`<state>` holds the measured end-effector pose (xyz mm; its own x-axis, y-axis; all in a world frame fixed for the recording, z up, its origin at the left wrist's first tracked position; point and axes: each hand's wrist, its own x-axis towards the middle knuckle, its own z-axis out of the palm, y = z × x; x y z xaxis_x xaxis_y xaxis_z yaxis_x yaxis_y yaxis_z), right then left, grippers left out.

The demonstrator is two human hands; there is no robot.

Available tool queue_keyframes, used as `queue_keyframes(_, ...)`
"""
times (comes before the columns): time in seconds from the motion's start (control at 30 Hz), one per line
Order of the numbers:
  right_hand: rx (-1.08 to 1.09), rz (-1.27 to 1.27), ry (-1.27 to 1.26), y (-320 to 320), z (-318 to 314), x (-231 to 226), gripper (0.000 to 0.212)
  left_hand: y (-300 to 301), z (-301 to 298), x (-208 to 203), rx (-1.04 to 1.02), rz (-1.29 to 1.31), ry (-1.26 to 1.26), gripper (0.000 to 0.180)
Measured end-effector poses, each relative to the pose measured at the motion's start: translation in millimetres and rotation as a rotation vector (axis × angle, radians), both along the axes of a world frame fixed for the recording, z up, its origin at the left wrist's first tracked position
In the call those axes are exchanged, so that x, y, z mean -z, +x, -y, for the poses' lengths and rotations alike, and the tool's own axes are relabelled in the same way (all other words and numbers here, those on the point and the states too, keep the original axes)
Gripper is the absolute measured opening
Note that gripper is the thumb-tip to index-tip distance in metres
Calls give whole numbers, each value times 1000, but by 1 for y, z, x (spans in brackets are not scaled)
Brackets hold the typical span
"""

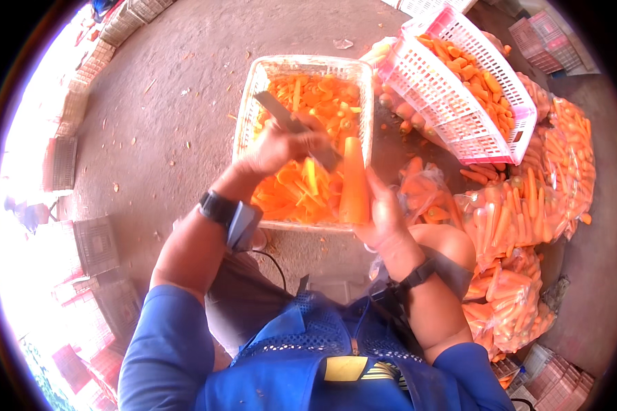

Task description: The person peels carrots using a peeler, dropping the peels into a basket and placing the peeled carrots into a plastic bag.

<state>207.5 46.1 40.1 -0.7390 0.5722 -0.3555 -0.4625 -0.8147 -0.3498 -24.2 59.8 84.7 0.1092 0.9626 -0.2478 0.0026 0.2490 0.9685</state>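
My left hand (284, 145) is closed around a long, flat, greyish-brown blade-like tool (275, 109), which sticks out on both sides of the fist. Its lower end meets the upper part of a thick orange carrot (354, 181); blur hides the exact edge. The carrot stands nearly upright in this view, with my right hand (384, 216) gripping it near its broad lower end, thumb along the side. Beneath both hands is a white plastic crate (315, 65), holding many orange carrot peelings and pieces (298, 195).
At the right, a tilted pink-and-white crate (425, 89) holds carrots (476, 75). Clear bags of carrots (507, 212) lie around it and beside my right knee. Stacked crates (96, 243) line the left side. Concrete floor (171, 89) stretches left of the white crate.
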Motion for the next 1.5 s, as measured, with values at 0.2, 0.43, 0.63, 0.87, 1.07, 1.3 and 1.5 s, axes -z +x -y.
queue_keyframes(0.2, -82, 222, -90, -16, 14, -10, 44, 39, 33, -6, 393, 19, 131, 11)
queue_keyframes(0.43, -119, 204, -147, -19, 24, -7, 38, 5, 10, 16, 128, 127, -134, 18)
queue_keyframes(0.63, -203, 80, -272, -16, 26, -8, 40, -48, -14, 68, -210, -75, -194, 15)
queue_keyframes(0.87, -76, 145, -82, -8, 9, -9, 43, -50, -19, 59, -380, -244, -48, 18)
queue_keyframes(1.07, 0, 129, -74, -6, 6, -9, 47, -2, 2, -2, -18, -18, 8, 19)
queue_keyframes(1.3, -35, 191, -128, -15, 11, -6, 46, 34, 30, -3, 373, 69, 147, 11)
queue_keyframes(1.5, -88, 102, -179, -21, 19, -14, 36, -5, 9, 26, 100, 145, -99, 15)
